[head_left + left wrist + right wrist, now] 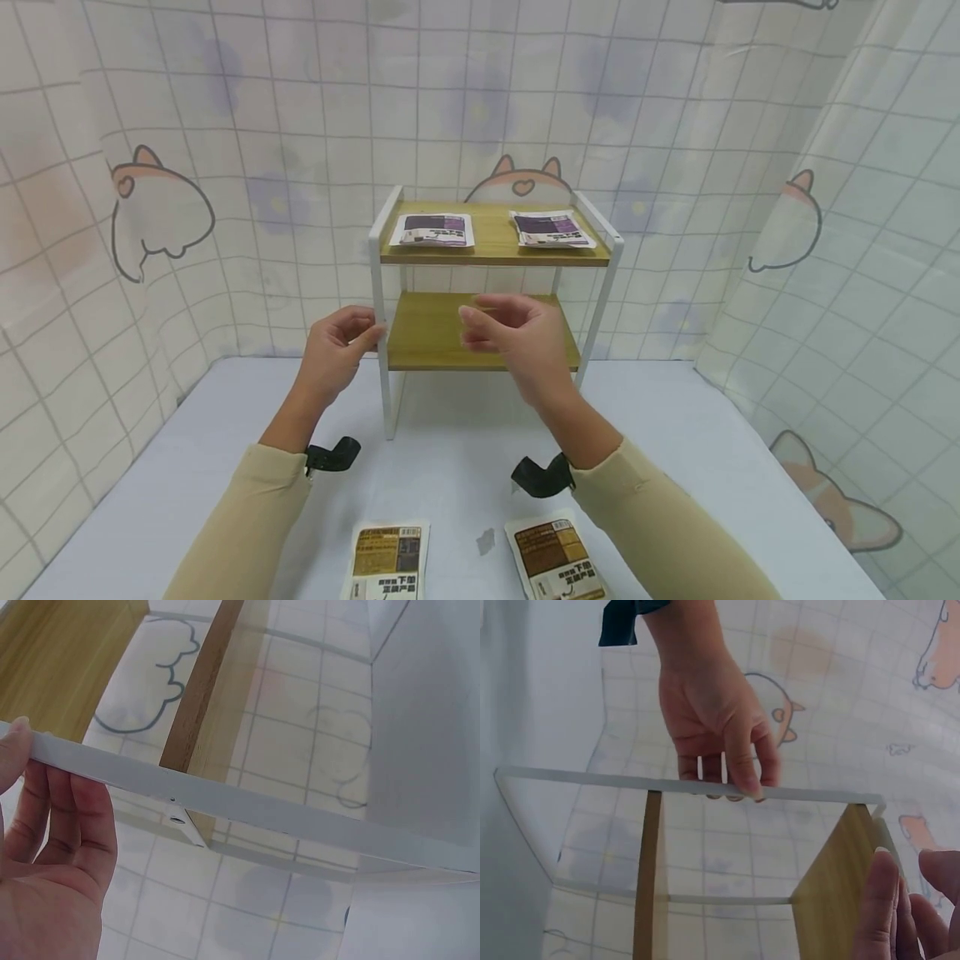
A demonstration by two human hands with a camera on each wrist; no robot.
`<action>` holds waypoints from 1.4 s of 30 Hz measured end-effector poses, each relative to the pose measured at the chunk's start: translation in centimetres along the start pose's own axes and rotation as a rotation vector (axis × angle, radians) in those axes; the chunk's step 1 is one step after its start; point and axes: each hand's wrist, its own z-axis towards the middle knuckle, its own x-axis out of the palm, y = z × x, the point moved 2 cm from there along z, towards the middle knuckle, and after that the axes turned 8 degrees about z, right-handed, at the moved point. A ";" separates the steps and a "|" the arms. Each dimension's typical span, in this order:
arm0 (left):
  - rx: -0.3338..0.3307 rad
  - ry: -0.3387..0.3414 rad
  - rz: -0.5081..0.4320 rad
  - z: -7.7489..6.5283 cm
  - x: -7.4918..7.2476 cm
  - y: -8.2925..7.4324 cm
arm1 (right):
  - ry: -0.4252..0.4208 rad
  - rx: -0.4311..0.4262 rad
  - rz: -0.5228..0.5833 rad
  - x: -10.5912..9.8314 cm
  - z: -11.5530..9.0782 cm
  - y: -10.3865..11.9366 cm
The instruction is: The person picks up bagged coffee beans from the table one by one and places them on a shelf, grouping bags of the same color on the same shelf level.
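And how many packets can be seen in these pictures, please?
4: a left purple packet and a right purple packet on the top shelf; a left yellowish packet and a right brown packet on the table. Others may be hidden under these.

white grid-patterned fabric walls point(322, 108) on three sides, cartoon corgi prints point(161, 208), purple flowers point(277, 202), white tabletop point(667, 417), soft light

The head camera looks forward and down over the table point(660, 408) and shelf point(491, 218); the left-wrist one, seemingly tipped sideways, sits close to the shelf's left edge, which the right-wrist view shares from farther off.
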 end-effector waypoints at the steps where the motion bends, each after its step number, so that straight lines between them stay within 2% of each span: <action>1: -0.001 0.000 0.001 0.0 0.0 0.0 | 0.002 -0.001 -0.001 -0.1 -0.3 -0.2; 18: -0.016 -0.003 0.007 -0.1 0.1 -0.1 | 0.044 0.011 -0.004 -3.2 -4.4 -3.2; 27: -0.009 -0.002 0.011 -0.1 0.0 0.0 | 0.028 0.028 -0.058 -5.4 -6.4 -5.2; 35: 0.003 -0.001 0.005 0.0 0.0 0.3 | 0.007 0.063 -0.126 -7.4 -8.4 -7.0; 42: 0.001 0.000 0.006 0.0 0.0 0.2 | -0.012 0.134 -0.171 -8.7 -9.9 -8.2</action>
